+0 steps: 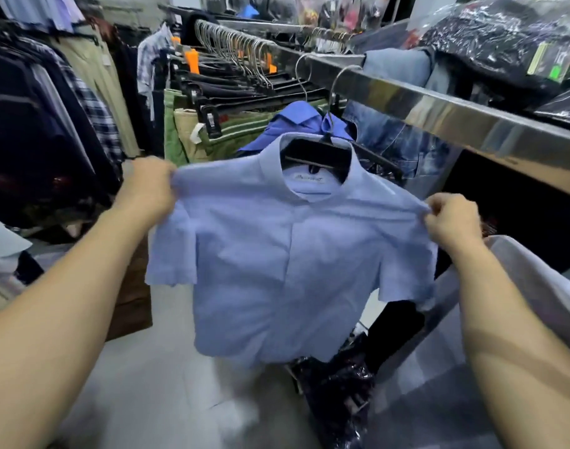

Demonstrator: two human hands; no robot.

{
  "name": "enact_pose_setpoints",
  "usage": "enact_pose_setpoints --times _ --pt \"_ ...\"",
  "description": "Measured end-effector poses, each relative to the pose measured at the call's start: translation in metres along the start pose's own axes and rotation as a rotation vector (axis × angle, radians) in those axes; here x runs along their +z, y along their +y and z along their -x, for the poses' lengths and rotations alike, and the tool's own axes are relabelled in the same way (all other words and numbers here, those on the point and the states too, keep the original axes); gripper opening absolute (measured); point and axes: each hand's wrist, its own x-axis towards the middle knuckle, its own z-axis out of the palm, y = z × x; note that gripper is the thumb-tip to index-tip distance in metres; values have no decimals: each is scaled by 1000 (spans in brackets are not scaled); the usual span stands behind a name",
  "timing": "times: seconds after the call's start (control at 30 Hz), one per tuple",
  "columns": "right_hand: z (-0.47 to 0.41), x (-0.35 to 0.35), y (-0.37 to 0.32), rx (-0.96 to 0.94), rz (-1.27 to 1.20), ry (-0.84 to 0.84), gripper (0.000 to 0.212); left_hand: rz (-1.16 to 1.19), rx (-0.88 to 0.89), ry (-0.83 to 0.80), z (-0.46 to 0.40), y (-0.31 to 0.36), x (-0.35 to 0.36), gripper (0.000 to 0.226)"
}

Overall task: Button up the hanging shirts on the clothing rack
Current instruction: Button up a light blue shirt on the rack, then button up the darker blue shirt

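- Left hand [147, 186]: grip pinching the shirt's shoulder seam.
- Light blue shirt [286, 273]: short-sleeved, front placket closed, stretched flat between both grips; hangs on a black hanger [316, 153] from the steel rail [439, 108] above.
- Right hand [452, 218]: grip pinching the opposite shoulder.
- Darker blue shirt [296, 119]: just behind.

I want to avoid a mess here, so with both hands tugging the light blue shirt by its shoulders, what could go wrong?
1. The left hand and right hand pull the light blue shirt outward; it might slip off the black hanger.
2. The hanger's hook sits alone on the metal rail; a hard tug could unhook it.
3. The darker blue shirt hangs close behind and may get dragged askew.
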Motion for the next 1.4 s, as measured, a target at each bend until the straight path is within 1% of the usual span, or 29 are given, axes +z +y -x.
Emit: enact_pose_setpoints --times 0.07,0.1,0.2,0.27,0.33,0.37,0.4,0.43,0.5,0.53,0.57,0.6,0.63,0.67,0.7,0.8,0.9,1.03,1.17,1.27,1.4 --pt "8 9 -5 35 52 -37 24 -51 -42 -25 9 1 8 12" --pt "7 10 -5 59 57 -20 26 -56 -60 -11 8 2 8 14" --pt "11 5 -7 120 87 -111 27 -79 -117 -148 10 1 6 21" --pt "11 4 -10 131 99 -119 40 -93 -111 -206 9 1 3 18" --pt "16 0 -26 57 85 -57 55 -34 -54 -319 10 4 -1 20" --pt "20 -3 -38 -21 22 22 54 31 -18 -383 10 4 -4 28" --pt "25 -5 -53 -93 -98 106 50 127 25 -429 8 4 -6 35" --pt "33 -8 -72 -129 -257 156 43 234 69 -445 7 6 -9 38" --pt "48 -10 -116 -156 -567 160 35 463 157 -390 3 14 -10 33" --pt "52 -9 -138 -165 -674 156 31 569 189 -346 0 20 -9 26" --pt "53 -7 -157 -171 -721 151 30 632 211 -309 -3 28 -9 19" --pt "53 -3 -176 -168 -715 139 33 659 236 -273 -6 37 -9 15" --pt "51 3 -190 -157 -651 132 40 660 259 -236 -10 43 -8 13" --pt "50 8 -200 -124 -567 151 44 655 284 -208 -15 47 -7 12" --pt "46 14 -207 -90 -510 186 43 652 289 -183 -19 52 -4 11" --pt "47 18 -210 5 -494 302 20 676 354 -167 -27 61 -2 13" --pt "63 1 -197 71 -462 391 19 715 441 -210 -23 70 2 10" --pt "97 -28 -170 148 -391 452 16 806 540 -332 -3 84 17 6" --pt "145 -64 -138 251 -316 532 14 847 647 -405 26 102 23 5" --pt "186 -92 -120 305 -245 573 16 850 722 -446 43 115 21 6" --pt "229 -119 -102 387 -167 741 19 873 778 -467 58 130 18 10"
